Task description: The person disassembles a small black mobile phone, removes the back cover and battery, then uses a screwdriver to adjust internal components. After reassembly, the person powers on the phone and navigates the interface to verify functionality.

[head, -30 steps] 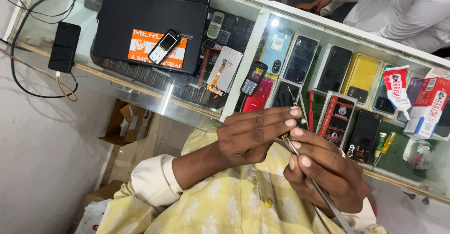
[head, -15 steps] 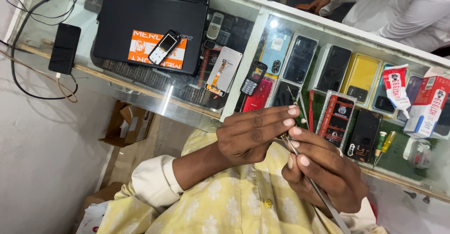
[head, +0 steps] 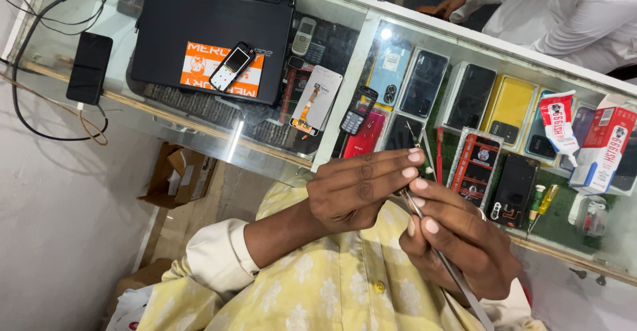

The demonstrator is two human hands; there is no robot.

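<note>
My left hand (head: 361, 186) is raised in front of my yellow shirt, fingers held straight and pressed together on something small that they hide. My right hand (head: 458, 245) sits just to its right and grips thin metal tweezers (head: 443, 264). The tweezers' tip reaches up to my left fingertips, and the two hands touch there. Both hands hover over the near edge of a glass counter (head: 279, 152).
A shut black laptop (head: 212, 36) with an orange sticker carries a small keypad phone (head: 230, 67). A black phone (head: 89, 67) lies at the left on a cable. Several phones show under the glass. A red-and-white tube (head: 557, 122) and box (head: 604, 148) stand at the right. Another person's white sleeve (head: 564, 12) is across the counter. A cardboard box (head: 176, 175) is on the floor.
Almost nothing: both hands stay together, with only small finger shifts around the tweezers' tip.
</note>
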